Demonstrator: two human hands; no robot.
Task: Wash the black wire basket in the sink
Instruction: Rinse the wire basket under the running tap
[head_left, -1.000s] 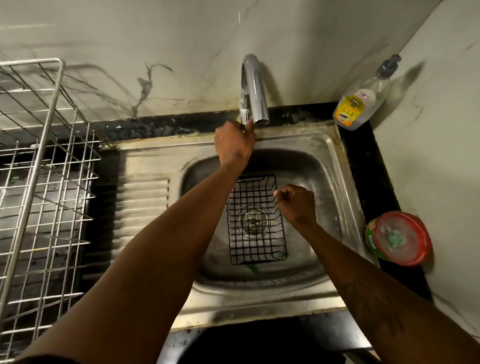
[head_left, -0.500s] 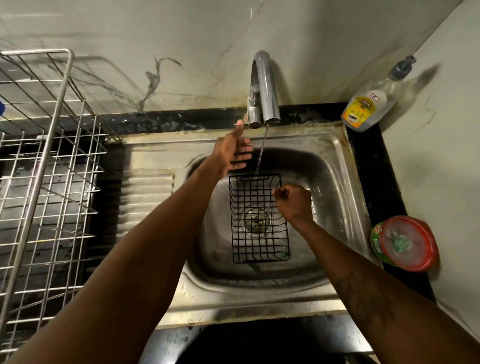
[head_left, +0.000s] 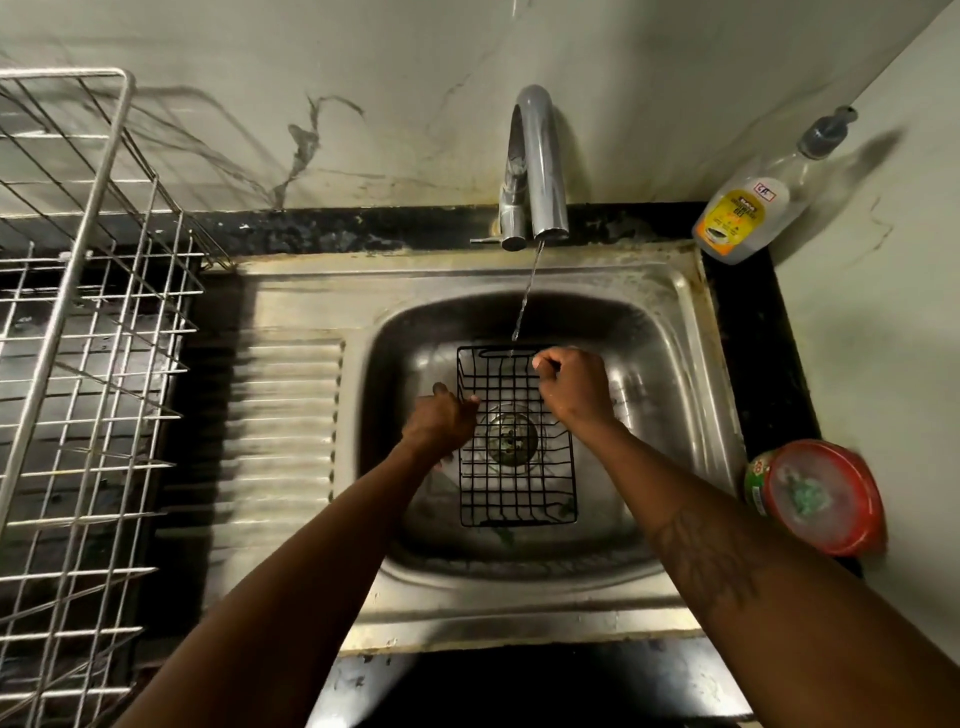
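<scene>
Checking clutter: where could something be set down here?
Free: the ribbed drainboard between wire rack and basin; the sink's front rim. Crowded: the basin, with black wire basket, left hand, right hand; bottle and red-lidded tub fill the right counter.

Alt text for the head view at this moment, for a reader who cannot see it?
Two bare hands hold a black wire basket in a steel sink, the left hand at its left rim, the right hand at its far right corner, under a thin stream from the faucet.
</scene>
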